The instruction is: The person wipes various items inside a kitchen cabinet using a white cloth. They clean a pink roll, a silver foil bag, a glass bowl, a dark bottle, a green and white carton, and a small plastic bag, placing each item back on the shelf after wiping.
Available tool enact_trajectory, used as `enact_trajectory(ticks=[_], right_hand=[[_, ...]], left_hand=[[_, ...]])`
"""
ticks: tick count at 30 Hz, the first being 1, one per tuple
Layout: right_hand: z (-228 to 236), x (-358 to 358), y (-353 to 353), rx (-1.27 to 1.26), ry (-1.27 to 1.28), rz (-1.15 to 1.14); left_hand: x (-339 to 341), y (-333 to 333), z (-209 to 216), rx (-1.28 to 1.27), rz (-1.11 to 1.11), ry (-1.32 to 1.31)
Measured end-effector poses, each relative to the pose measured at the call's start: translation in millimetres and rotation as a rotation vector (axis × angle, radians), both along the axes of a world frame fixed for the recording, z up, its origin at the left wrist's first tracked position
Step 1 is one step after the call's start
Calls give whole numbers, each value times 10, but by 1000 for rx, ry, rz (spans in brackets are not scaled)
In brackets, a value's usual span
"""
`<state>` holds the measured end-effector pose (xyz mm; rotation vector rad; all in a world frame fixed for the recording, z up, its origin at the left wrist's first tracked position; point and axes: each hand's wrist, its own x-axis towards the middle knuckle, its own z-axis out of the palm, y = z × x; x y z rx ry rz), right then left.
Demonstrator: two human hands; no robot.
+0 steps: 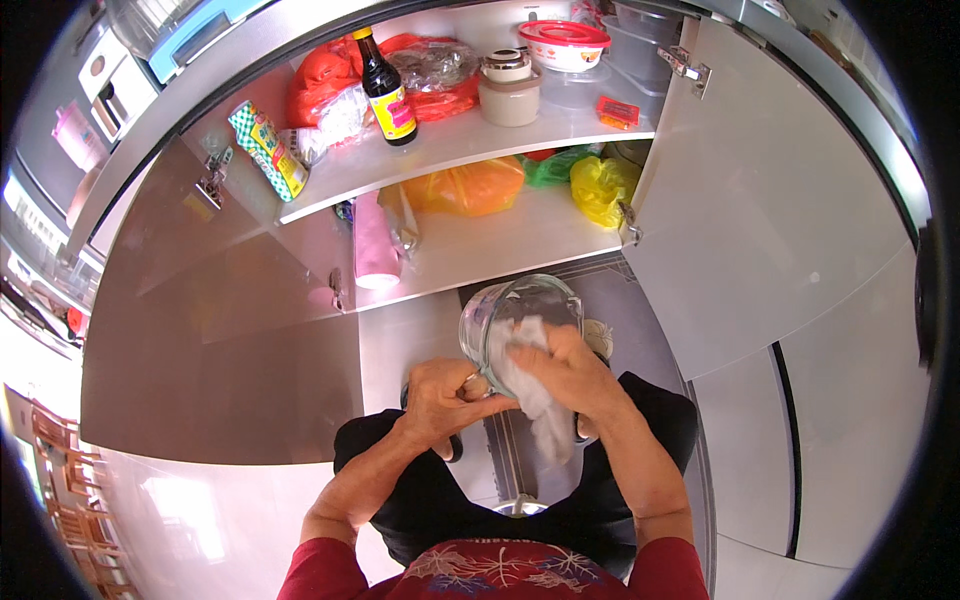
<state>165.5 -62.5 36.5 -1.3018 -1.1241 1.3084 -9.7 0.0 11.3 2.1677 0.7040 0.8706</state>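
In front of the open cupboard, a round clear glass bowl (548,296) is held above the floor, its mouth tilted up. My left hand (438,400) is closed on the bowl's near left side. A crumpled white cloth (540,405) is bunched in my right hand (575,372), pressed against the rim and the inside of the bowl. The cloth's lower end hangs down outside the bowl and is blurred. My right fingertips are partly hidden by the cloth.
Both cupboard doors, left (230,330) and right (790,190), stand open. The upper shelf (450,150) bears a dark sauce bottle (385,90), a beige pot (508,95) and a red-lidded tub (563,48). Below are a pink roll (373,240) and a yellow bag (602,190).
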Motion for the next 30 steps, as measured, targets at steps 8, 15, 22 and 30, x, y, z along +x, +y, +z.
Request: enact_trajectory(ticks=[8, 15, 22, 30], right_hand=[[-234, -101, 202, 584, -1122, -385], [-152, -59, 162, 194, -449, 109], [-72, -143, 95, 212, 383, -200], [76, 42, 0, 565, -514, 215]], left_hand=[[31, 18, 172, 373, -71, 106], [-1, 24, 118, 355, -66, -31], [-64, 96, -36, 50, -5, -27], [-188, 174, 128, -161, 47, -33]])
